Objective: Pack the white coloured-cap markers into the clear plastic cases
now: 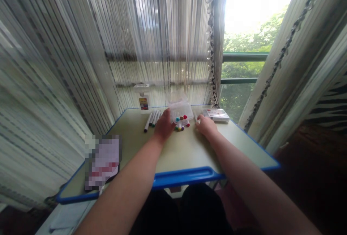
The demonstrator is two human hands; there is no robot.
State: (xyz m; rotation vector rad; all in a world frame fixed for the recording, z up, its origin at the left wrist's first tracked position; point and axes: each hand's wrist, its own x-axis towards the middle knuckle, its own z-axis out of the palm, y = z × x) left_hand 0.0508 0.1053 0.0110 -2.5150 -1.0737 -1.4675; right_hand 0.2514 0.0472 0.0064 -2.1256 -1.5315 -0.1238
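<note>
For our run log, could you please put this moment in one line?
left hand: at clear box; right hand: beside flat case; clear box: open, markers inside; loose markers: on table

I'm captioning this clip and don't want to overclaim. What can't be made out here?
All in the head view:
Left hand: its grip on the clear plastic box is partly hidden by the hand itself.
Right hand: what it pinches, if anything, is too small and blurred.
Small upright label: print too small to read.
Object at left: masked by pixel blocks.
Both forearms: cut off by the bottom edge.
</note>
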